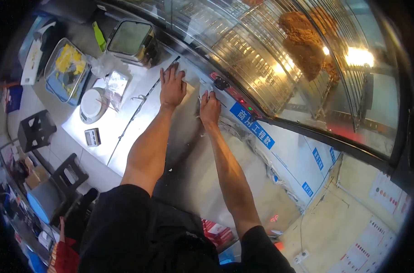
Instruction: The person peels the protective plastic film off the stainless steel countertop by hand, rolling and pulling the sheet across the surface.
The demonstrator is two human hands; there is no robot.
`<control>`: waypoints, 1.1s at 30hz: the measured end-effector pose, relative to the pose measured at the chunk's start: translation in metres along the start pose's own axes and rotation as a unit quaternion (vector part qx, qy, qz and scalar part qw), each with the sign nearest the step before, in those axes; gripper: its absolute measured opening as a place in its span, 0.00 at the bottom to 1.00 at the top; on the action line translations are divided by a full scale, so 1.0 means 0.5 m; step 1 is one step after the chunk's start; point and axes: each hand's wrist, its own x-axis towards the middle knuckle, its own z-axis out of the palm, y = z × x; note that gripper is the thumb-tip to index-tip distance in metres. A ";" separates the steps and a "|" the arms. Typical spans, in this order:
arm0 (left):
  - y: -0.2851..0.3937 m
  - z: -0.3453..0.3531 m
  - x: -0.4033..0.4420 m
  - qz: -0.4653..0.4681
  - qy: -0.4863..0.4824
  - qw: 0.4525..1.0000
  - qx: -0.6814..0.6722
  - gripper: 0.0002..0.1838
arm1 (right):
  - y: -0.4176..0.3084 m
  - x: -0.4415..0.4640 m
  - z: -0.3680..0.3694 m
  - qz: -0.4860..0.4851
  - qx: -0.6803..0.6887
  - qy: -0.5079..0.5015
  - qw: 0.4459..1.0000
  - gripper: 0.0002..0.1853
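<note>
My left hand (172, 90) lies on the metal counter (145, 113) near a dark seam, its fingers spread and nothing in them. To its right, my right hand (210, 108) is closed, fingers curled in, beside the lower edge of the glass warming cabinet (243, 102). A thin dark line sticks out by its fingers, and crumpled clear film (206, 86) lies just above. What the right hand grips is too small to make out. Fried pieces of food (302, 41) sit on wire racks inside the lit cabinet.
Left of my hands are a round white scale (94, 104), a small timer (92, 137), a plastic bag (116, 88), a tray with yellow food (70, 63) and a lidded container (130, 38). Black stools (37, 129) stand on the floor. Someone in red (65, 255) is at lower left.
</note>
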 end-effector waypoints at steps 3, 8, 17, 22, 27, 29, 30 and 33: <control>-0.004 -0.003 0.008 0.003 -0.016 1.000 0.014 0.20 | 0.012 0.012 -0.004 0.008 0.065 -0.012 0.998 0.17; 0.001 -0.003 0.006 0.016 0.025 1.000 0.005 0.18 | 0.061 0.016 -0.016 0.018 0.137 -0.004 0.990 0.18; 0.002 -0.002 0.007 0.010 0.009 1.000 0.009 0.18 | 0.103 -0.017 -0.053 0.361 0.494 0.039 0.790 0.13; 0.002 0.000 0.007 0.012 0.012 1.000 0.021 0.18 | 0.113 -0.035 -0.076 0.340 0.504 0.088 0.789 0.14; 0.003 0.007 0.005 0.019 0.035 0.999 0.026 0.16 | 0.095 -0.089 -0.125 0.184 0.248 -0.035 0.951 0.24; -0.004 0.016 0.005 0.025 0.052 0.998 0.029 0.16 | 0.066 -0.115 -0.126 0.092 0.108 -0.013 0.990 0.29; 0.000 0.009 0.005 0.021 0.035 0.999 0.020 0.16 | 0.058 -0.129 -0.119 0.043 0.012 0.016 0.999 0.32; 0.009 0.004 0.008 0.024 0.037 0.998 0.034 0.16 | 0.073 -0.128 -0.101 0.006 -0.092 0.034 0.995 0.33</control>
